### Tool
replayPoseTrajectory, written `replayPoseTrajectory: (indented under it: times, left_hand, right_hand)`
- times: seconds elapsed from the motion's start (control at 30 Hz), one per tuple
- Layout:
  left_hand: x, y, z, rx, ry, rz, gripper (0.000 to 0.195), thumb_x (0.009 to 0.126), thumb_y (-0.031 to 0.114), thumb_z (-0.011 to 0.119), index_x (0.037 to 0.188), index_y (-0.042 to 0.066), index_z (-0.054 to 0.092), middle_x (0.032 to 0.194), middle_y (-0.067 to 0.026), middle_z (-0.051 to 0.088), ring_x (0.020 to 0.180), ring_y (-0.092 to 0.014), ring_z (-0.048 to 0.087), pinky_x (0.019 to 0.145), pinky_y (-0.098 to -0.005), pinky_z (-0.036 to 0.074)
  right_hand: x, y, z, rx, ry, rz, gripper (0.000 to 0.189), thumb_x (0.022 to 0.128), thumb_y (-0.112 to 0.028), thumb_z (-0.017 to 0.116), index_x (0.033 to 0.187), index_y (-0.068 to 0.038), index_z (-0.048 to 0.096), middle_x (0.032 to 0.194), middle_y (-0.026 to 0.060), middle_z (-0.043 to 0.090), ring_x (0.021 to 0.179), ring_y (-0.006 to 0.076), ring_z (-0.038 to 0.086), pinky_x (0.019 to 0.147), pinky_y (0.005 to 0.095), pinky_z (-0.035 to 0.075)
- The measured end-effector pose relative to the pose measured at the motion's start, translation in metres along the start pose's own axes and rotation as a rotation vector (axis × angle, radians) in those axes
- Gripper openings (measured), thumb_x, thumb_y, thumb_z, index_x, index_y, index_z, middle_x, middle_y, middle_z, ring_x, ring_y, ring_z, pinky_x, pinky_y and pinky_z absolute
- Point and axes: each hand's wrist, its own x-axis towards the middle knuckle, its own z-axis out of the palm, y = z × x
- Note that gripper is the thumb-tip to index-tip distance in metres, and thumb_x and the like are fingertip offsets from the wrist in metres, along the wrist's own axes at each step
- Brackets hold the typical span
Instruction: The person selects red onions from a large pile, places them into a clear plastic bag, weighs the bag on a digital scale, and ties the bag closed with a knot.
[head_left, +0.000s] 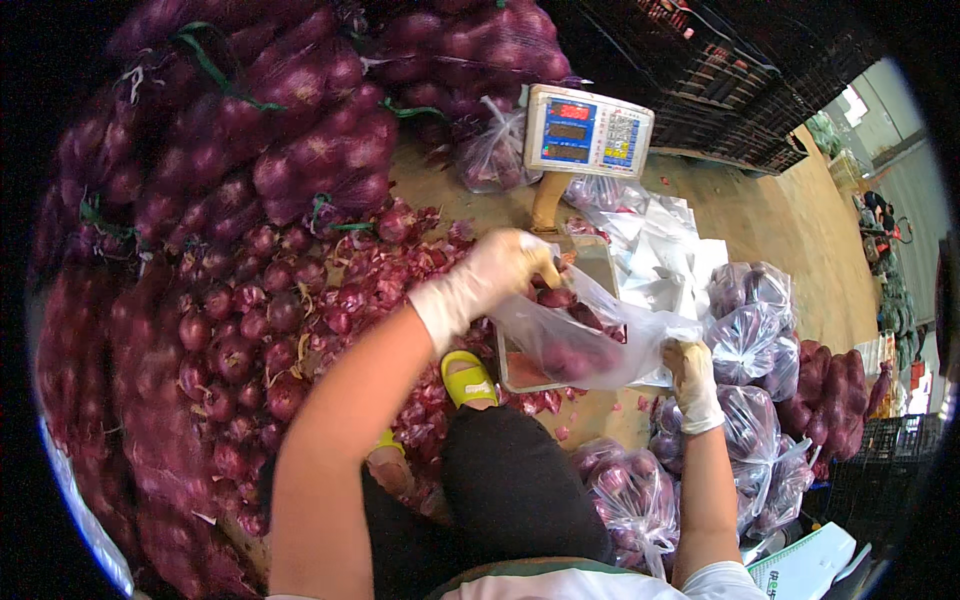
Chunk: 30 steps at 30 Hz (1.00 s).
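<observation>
A clear plastic bag (637, 341) with red onions (577, 360) in it is stretched between my two hands, over the metal pan of a digital scale (513, 367). My left hand (510, 270), in a pale glove, is closed at the bag's upper left rim. Red onions show just below its fingers, and the fingertips are partly hidden. On the other side, my gloved right hand (691, 375) grips the bag's right end. The scale's display head (589, 131) stands on a post beyond the pan, with red digits lit.
Loose red onions (236, 352) and shed skins (360, 300) cover the floor at left, below stacked mesh sacks (300, 97). Tied bags of onions (634, 502) crowd the right side. White plastic sheets (652, 247) lie beyond the pan. Black crates (712, 82) stand at the back.
</observation>
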Motion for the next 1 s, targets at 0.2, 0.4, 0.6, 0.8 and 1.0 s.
replayPoseTrajectory:
  times: [0.2, 0.4, 0.6, 0.8, 1.0]
  left_hand:
    - [-0.097, 0.072, -0.056, 0.062, 0.046, -0.392, 0.024, 0.089, 0.018, 0.052, 0.079, 0.0, 0.064, 0.054, 0.005, 0.046, 0.043, -0.003, 0.032, 0.044, -0.0181, 0.028]
    - [-0.18, 0.109, -0.105, -0.052, 0.377, -0.229, 0.027, 0.092, 0.016, 0.044, 0.096, -0.005, 0.061, 0.053, 0.0084, 0.031, 0.045, -0.002, 0.027, 0.046, -0.0177, 0.026]
    - [-0.214, 0.113, -0.125, -0.039, 0.595, -0.207, 0.033, 0.086, 0.018, 0.052, 0.109, -0.006, 0.057, 0.057, 0.0095, 0.032, 0.047, 0.0, 0.026, 0.043, -0.0152, 0.019]
    - [-0.222, 0.062, -0.157, -0.14, 0.689, -0.203, 0.038, 0.083, 0.015, 0.054, 0.116, -0.002, 0.055, 0.058, 0.0096, 0.035, 0.049, -0.001, 0.029, 0.044, -0.0163, 0.022]
    - [-0.215, 0.036, -0.164, -0.18, 0.641, -0.197, 0.05, 0.079, 0.008, 0.053, 0.128, 0.0, 0.046, 0.064, 0.0088, 0.037, 0.054, -0.002, 0.033, 0.05, -0.0163, 0.027]
  right_hand:
    - [0.014, -0.039, 0.075, 0.696, -0.015, 0.295, 0.009, 0.09, -0.018, 0.052, 0.087, -0.01, 0.053, 0.07, -0.0025, 0.048, 0.057, 0.0079, 0.044, 0.046, 0.0207, 0.035]
    - [0.009, -0.083, 0.17, -0.515, -0.275, -0.751, 0.009, 0.082, -0.001, 0.049, 0.088, -0.004, 0.055, 0.08, 0.0044, 0.054, 0.063, 0.0144, 0.051, 0.057, 0.0237, 0.044]
    - [0.026, -0.055, 0.247, 0.214, -0.53, 0.052, 0.012, 0.09, -0.011, 0.048, 0.088, -0.004, 0.058, 0.079, 0.0002, 0.057, 0.065, 0.0117, 0.051, 0.06, 0.0218, 0.041]
    - [0.048, 0.016, 0.293, -0.096, -0.656, 0.093, 0.039, 0.092, -0.041, 0.049, 0.09, -0.004, 0.059, 0.074, 0.0006, 0.057, 0.06, 0.009, 0.052, 0.056, 0.0241, 0.045]
    - [0.048, 0.023, 0.321, -0.129, -0.664, -0.092, 0.067, 0.088, -0.06, 0.039, 0.1, 0.002, 0.06, 0.083, 0.0092, 0.063, 0.076, 0.0149, 0.059, 0.075, 0.0293, 0.047]
